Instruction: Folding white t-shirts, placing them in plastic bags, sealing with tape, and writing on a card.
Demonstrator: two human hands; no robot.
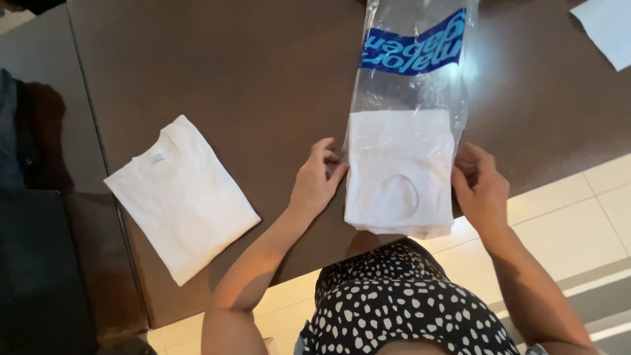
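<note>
A folded white shirt (399, 172) lies at the near edge of the dark brown table (250, 72), its far half inside a clear plastic bag (414, 79) with a blue printed band. My left hand (317, 185) pinches the bag's left edge beside the shirt. My right hand (480, 187) grips the bag's right edge at the shirt's other side. The shirt's near end sticks out of the bag and overhangs the table edge slightly. A second folded white shirt (181, 196) lies flat to the left, apart from both hands.
A white sheet (608, 29) lies at the table's far right corner. A dark chair or cabinet (39, 263) stands at the left. Light floor tiles (578, 210) show beyond the table's near edge. My black-and-white spotted clothing (401, 309) fills the bottom.
</note>
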